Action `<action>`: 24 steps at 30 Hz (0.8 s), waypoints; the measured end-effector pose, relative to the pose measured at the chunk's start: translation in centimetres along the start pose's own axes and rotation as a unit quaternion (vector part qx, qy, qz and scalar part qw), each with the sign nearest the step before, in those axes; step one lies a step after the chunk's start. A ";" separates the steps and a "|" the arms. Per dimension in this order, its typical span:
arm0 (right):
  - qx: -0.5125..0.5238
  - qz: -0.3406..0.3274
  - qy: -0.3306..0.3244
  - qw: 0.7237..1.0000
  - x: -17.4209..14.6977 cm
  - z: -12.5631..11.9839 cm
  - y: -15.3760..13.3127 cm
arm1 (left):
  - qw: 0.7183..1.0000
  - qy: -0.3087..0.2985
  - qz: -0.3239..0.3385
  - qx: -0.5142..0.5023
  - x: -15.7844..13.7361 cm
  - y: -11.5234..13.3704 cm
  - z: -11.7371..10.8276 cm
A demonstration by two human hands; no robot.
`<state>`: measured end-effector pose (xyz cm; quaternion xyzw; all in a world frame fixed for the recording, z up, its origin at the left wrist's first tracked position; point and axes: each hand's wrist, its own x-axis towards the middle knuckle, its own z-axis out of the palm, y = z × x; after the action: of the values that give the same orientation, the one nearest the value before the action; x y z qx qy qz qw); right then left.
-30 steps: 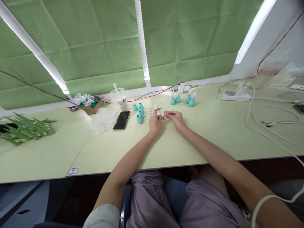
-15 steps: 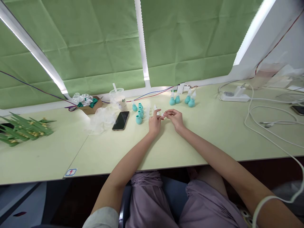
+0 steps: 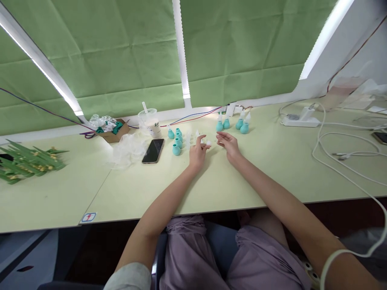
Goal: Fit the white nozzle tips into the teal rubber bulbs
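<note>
My left hand (image 3: 197, 155) rests over the middle of the table, its fingers closed on a small white plastic piece (image 3: 208, 143). To its right is my right hand (image 3: 229, 146), fingers bent together; a tiny pale bit may be at their tips, too small to name. Just left of my left hand stand translucent white tips (image 3: 188, 139). Beyond them is a row of open-mouthed teal rubber bulbs (image 3: 176, 149), and behind these a teal bulb with a tip (image 3: 171, 133). Several teal bulbs with pointed clear nozzles (image 3: 244, 127) stand upright behind my right hand.
Left of the bulbs lie a phone (image 3: 153, 151), a plastic cup with a straw (image 3: 150, 123), crumpled clear plastic (image 3: 128, 151) and a cardboard box (image 3: 116, 135). Green plastic leaves (image 3: 30, 161) lie far left. A power strip (image 3: 300, 121) and white cables (image 3: 326, 161) occupy the right side.
My hands have come apart: the right has drawn away to the right. The left stays nearly in place, and the white piece at its fingertips now shows.
</note>
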<state>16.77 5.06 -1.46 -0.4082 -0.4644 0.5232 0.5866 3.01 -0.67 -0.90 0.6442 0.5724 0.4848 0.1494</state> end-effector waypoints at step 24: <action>-0.519 -0.142 -0.054 0.841 8.6 -1.4 3.0 | 0.957 -0.115 0.130 0.234 4.8 -2.2 -7.8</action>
<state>17.62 14.01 -3.68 -0.5534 -0.7519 0.1375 0.3309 -5.10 1.42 3.45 0.7817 0.5598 0.2749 -0.0052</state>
